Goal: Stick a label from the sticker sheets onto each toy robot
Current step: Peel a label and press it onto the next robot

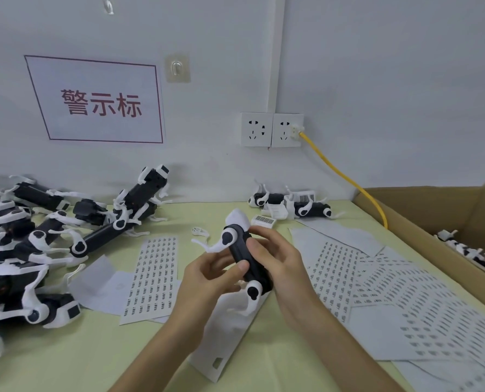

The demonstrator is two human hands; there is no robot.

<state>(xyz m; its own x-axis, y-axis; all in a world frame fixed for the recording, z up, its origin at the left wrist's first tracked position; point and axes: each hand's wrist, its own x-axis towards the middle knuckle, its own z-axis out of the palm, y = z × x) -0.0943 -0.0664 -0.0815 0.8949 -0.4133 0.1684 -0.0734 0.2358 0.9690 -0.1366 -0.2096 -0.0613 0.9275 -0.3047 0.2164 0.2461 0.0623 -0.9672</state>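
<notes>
Currently mid-batch, one unit in hand. Left hand (207,275) and right hand (275,258): fingers of both closed around the black body of a single toy robot (245,257), held above the surface (94,360), thumb of the left pressed against its side. Whether a label is being pressed on cannot be told; none visible on the held body.

Beneath the hands: a white backing strip (221,343), apparently largely stripped. Just left of it: a sticker sheet (153,275) with rows of printed labels largely intact. To the right: overlapping sticker sheets (405,301), also well stocked.

Further left: a large pile of toy robots (40,244), tangled, status of labels not readable. Further right: a cardboard box (422,210) holding a few more robots (467,250), probably finished units, as a judgement only.

Near the wall: a small group of robots and barcode-marked parts (292,206).

Estimated progress: early to middle; most of the pile probably remaining.
</notes>
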